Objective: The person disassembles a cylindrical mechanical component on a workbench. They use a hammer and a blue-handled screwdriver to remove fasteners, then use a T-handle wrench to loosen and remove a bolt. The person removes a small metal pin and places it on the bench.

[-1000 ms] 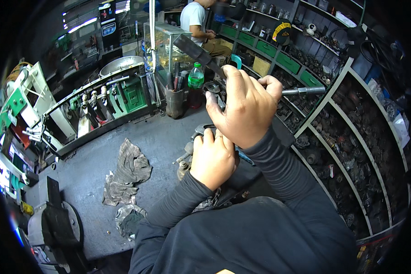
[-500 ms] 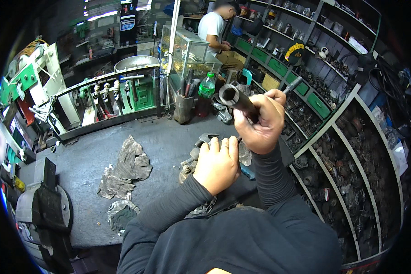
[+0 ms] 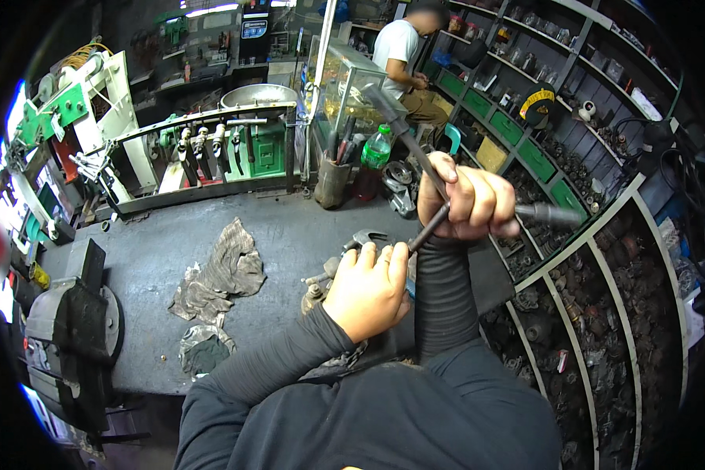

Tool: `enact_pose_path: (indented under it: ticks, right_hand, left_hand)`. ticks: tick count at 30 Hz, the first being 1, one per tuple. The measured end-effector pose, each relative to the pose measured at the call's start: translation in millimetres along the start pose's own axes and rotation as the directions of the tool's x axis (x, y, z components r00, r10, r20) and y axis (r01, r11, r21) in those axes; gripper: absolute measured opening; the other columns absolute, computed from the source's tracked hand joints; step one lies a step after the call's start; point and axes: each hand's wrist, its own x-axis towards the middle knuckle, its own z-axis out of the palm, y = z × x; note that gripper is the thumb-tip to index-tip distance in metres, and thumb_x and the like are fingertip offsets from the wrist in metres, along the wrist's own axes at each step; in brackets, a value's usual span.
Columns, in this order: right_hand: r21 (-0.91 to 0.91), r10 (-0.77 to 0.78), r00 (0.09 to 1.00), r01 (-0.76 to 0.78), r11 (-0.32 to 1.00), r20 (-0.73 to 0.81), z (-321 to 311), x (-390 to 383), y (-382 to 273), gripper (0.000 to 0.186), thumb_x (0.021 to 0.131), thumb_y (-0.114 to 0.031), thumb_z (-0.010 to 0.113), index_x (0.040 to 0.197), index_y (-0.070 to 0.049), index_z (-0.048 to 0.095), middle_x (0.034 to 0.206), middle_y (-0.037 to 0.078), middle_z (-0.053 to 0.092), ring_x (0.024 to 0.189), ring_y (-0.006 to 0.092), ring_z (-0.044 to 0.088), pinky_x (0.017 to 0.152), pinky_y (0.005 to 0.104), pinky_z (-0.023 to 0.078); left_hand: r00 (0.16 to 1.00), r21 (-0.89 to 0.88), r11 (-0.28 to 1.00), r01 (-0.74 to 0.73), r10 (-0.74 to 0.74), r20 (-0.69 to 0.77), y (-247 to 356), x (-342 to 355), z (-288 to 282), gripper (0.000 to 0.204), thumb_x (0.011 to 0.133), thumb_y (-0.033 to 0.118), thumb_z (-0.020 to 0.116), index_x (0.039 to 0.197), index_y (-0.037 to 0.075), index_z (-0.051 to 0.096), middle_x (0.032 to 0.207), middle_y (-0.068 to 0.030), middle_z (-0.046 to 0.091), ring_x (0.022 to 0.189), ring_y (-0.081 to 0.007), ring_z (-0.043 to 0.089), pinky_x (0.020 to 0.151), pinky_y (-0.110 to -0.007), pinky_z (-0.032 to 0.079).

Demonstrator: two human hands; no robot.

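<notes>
A: Doing which step?
B: Looks like handling the wrench (image 3: 421, 157) over the part (image 3: 313, 291); probably turning or lining up; judging by pose only.
A: And next; needing what?
B: Likely calls for steadying the part and swinging clear of the left wrist.
A: Right fingers (image 3: 484, 196)?
B: Closed firmly round the middle of the wrench; held raised above the desk (image 3: 141, 337), with one end blurred.
A: Left fingers (image 3: 399, 266)?
B: Bent loosely over the part, close to the wrench's lower rod; can't tell how far open underneath, or whether gripping or merely resting.
A: Part located where?
B: On the desk, mostly hidden beneath the left fingers; right of the rag (image 3: 225, 270), well apart.
</notes>
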Motion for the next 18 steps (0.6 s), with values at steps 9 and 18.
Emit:
enact_pose_path:
  ticks: [9,18]
  right_hand:
    - [-0.513,-0.141,0.716,-0.334,0.791,-0.684,67,-12,-7,0.037,0.102,-0.042,0.046,0.085,-0.010,0.047,0.117,0.023,0.060,0.110,0.0378,0.061,0.097,0.0527,0.051]
    - [-0.288,0.042,0.447,-0.643,0.709,-0.893,61,6,-5,0.036,0.105,-0.044,0.037,0.095,-0.011,0.046,0.068,0.018,0.065,0.041,0.0220,0.055,0.037,0.0262,0.036]
  left_hand:
    - [0.999,-0.035,0.999,0.030,-0.029,0.030,-2,-1,-5,0.076,0.066,0.028,0.077,0.125,-0.011,0.048,0.106,-0.0200,0.060,0.100,-0.0343,0.059,0.083,-0.041,0.048]
    - [0.999,-0.039,0.999,0.022,-0.023,-0.024,-1,2,-2,0.080,0.066,0.035,0.081,0.123,-0.010,0.047,0.099,-0.0180,0.060,0.088,-0.0330,0.060,0.076,-0.040,0.048]
